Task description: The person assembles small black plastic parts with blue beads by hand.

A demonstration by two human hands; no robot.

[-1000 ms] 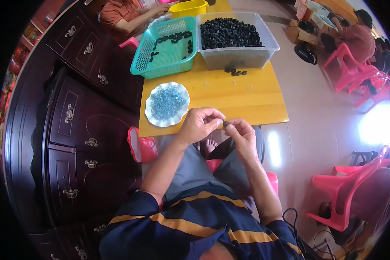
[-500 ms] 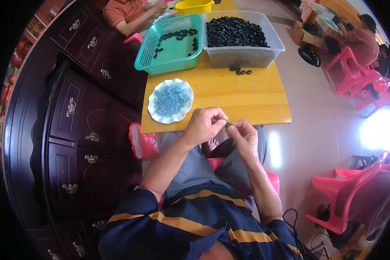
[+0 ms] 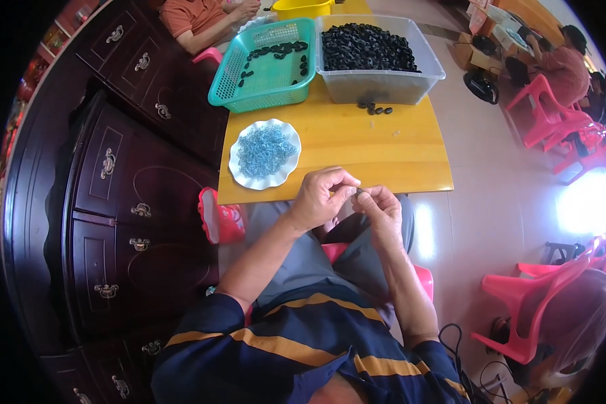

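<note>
Yellow wooden table (image 3: 377, 151): at its near edge the left hand (image 3: 323, 198) and right hand (image 3: 382, 205) meet, fingertips pinched together on a small dark ring (image 3: 359, 192). A white plate (image 3: 245, 176) of blue pieces sits at the near left corner; bare tabletop lies to the right.

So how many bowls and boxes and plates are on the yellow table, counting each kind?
White plate of blue bits: 1
Green basket: 1
Clear tub of black rings: 1
Yellow container, partly cut off at the top: 1
Total: 4 on the table
</note>
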